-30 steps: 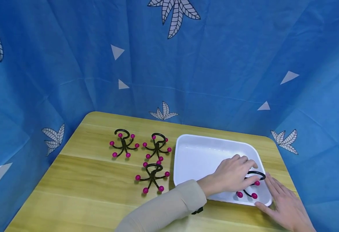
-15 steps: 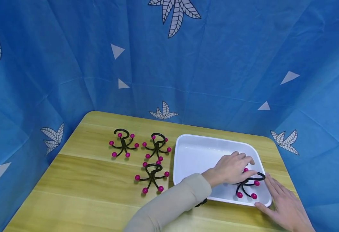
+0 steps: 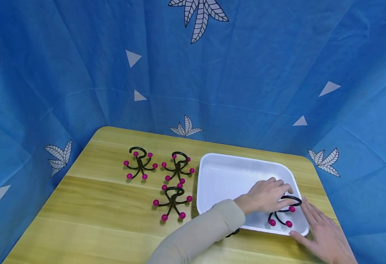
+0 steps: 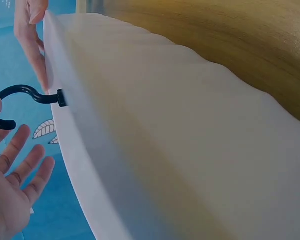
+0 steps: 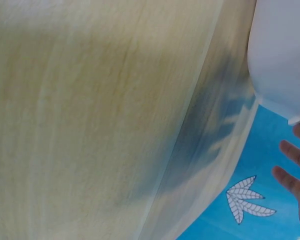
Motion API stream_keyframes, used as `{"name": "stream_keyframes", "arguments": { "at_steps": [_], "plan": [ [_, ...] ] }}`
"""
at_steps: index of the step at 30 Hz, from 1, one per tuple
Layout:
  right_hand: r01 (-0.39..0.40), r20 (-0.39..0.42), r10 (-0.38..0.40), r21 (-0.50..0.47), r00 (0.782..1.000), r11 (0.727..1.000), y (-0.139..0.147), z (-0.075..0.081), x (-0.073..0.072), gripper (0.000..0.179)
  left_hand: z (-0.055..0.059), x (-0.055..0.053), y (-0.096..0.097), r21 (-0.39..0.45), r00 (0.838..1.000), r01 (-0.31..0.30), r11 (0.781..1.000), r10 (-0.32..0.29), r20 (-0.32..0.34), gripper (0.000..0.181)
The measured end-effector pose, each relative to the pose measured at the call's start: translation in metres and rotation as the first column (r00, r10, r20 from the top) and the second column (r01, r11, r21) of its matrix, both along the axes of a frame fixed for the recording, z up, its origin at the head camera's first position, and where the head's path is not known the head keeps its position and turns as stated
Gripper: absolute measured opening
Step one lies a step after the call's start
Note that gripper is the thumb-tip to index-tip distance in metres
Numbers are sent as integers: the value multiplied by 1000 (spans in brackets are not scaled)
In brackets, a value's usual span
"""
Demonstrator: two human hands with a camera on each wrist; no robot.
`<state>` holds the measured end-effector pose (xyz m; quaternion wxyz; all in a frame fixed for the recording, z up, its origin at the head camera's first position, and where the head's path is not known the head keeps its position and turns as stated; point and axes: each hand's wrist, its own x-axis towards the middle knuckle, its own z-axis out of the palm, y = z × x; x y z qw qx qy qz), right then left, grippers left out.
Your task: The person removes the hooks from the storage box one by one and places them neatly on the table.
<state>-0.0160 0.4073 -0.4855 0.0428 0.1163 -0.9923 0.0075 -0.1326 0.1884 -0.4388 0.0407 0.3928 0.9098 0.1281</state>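
Note:
In the head view a white tray (image 3: 225,183) stands on the right part of the table. A black hook hanger (image 3: 295,200) with curved arms and pink ball tips sits in its front right corner. My left hand (image 3: 267,196) reaches over the tray, thumb and index finger pinching the hanger's hook and hiding part of it. In the left wrist view the hook (image 4: 32,91) passes behind that thumb, while the other fingers (image 4: 39,177) are spread. My right hand (image 3: 326,234) rests with straight fingers along the tray's right side, its thumb at the front corner.
Three more such hangers lie left of the tray: a far left one (image 3: 140,165), a middle one (image 3: 177,167) and a nearer one (image 3: 173,200). The wooden table (image 3: 90,205) is bordered behind and at the sides by a blue leaf-print cloth (image 3: 245,73).
My left hand has shifted slightly, uncovering the hanger's centre half a second ago and covering it again now. Hanger, tray and right hand stay in place.

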Motion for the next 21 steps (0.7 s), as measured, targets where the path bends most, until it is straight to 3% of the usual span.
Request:
{"name": "stream_keyframes", "arguments": {
  "at_steps": [10, 21],
  "plan": [
    [-4, -2, 4, -14, 1000, 1000, 2, 1, 2, 109, 2, 1, 5, -21, 997, 34, 999, -35, -62, 33],
    [-17, -24, 16, -32, 1000, 999, 1, 1, 0, 107, 9, -1, -9, -24, 995, 9, 1000, -11, -101, 33]
  ]
}}
